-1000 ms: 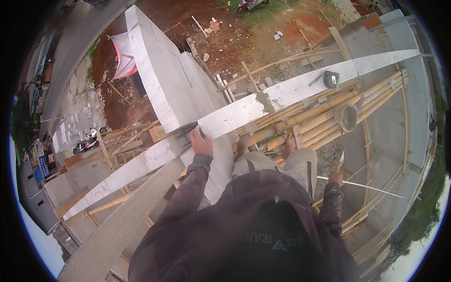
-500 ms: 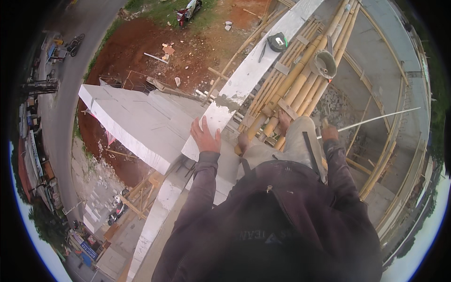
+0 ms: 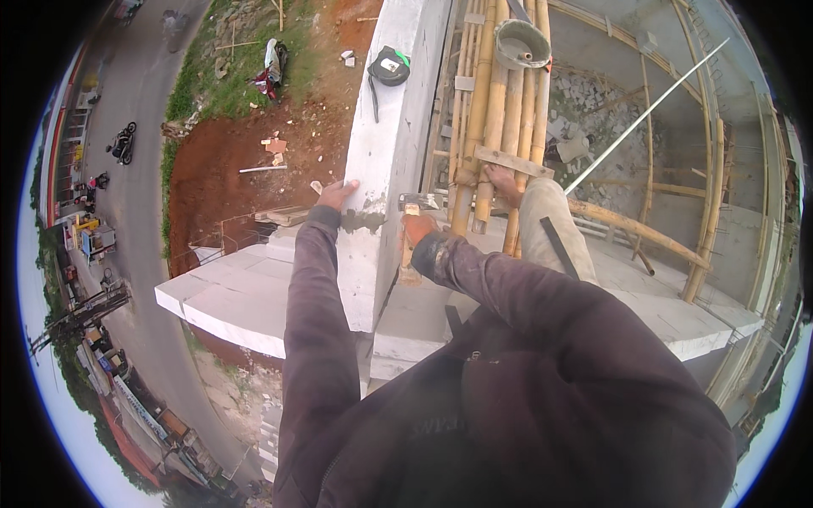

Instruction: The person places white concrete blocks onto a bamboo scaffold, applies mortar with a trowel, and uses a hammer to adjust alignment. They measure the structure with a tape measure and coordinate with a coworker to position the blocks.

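My left hand rests against the left edge of a narrow white block wall, fingers apart and partly hidden by the edge. A patch of wet grey mortar marks the wall beside it. Across the wall, my right hand is closed round the handle of a hammer. Its metal head shows above the fist, close to the wall's right side, and the handle end points down toward me. On the wall top farther ahead lies a black and green tape measure with a dark strap.
Bundled bamboo poles form a platform right of the wall, with a mortar bucket and a short plank. My bare foot is there. A long white rod leans at right. Red ground lies far below, left.
My right hand has swung from beside my right leg to the wall, with the hammer in it. My left hand has shifted to the wall's outer edge, and my view has turned.
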{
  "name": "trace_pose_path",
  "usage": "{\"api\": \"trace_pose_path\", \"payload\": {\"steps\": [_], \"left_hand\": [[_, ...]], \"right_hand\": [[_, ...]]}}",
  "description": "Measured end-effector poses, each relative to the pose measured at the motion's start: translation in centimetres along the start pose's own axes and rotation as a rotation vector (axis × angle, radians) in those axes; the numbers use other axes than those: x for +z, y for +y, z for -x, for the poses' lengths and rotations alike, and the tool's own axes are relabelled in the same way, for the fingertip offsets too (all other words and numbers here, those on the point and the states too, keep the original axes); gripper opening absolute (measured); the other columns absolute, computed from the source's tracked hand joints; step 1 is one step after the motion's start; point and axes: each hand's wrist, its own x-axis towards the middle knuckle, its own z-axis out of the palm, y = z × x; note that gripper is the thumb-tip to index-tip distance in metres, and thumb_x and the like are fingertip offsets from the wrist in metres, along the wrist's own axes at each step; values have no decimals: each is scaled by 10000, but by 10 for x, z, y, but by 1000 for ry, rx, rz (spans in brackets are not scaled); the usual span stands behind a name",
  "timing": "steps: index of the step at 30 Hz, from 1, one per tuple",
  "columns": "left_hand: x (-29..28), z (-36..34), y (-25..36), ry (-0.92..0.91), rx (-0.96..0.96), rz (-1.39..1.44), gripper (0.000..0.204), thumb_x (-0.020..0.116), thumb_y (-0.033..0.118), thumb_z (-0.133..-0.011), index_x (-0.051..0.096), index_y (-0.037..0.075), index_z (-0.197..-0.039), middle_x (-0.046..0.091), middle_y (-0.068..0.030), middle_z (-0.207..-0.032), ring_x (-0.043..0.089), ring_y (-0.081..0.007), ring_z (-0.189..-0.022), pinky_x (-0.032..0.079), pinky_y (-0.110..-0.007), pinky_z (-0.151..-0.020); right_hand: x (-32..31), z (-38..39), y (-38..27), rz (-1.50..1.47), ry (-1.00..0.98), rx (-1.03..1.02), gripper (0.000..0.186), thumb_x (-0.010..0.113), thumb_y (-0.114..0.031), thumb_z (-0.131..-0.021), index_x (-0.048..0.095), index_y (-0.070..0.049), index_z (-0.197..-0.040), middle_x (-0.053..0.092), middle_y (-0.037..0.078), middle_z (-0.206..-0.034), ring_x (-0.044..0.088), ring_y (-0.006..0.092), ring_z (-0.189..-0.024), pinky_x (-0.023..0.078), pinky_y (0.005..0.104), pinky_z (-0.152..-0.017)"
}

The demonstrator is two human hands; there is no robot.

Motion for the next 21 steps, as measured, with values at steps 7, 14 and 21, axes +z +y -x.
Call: {"api": "trace_pose_path", "payload": {"steps": [7, 14, 21], "left_hand": [[-12, -26, -28, -65, -188, 342, 477, 703, 262, -888, 599, -63, -1221, 684, -143, -1102, 665, -249, -967, 512, -364, -896], [-5, -20, -17, -37, -218, 401, 528, 739, 290, -859, 601, -62, -1227, 684, -153, -1119, 666, -251, -989, 519, -367, -890], [-3, -24, -10, -46, -228, 218, 573, 752, 335, -845, 608, -68, -1226, 684, -150, -1127, 666, -244, -980, 505, -344, -902]], "right_hand": [[24, -17, 7, 140, 49, -47, 180, 606, -124, -838, 608, 55, -862, 623, 142, -703, 649, 291, -554, 486, 430, -467], [33, -39, -13, 25, 121, -8, 187, 596, -129, -853, 609, 55, -884, 630, 133, -754, 646, 272, -561, 494, 404, -472], [38, -63, -29, 14, 143, -24, 192, 593, -132, -851, 614, 48, -914, 632, 133, -789, 651, 278, -578, 512, 405, -485]]}}
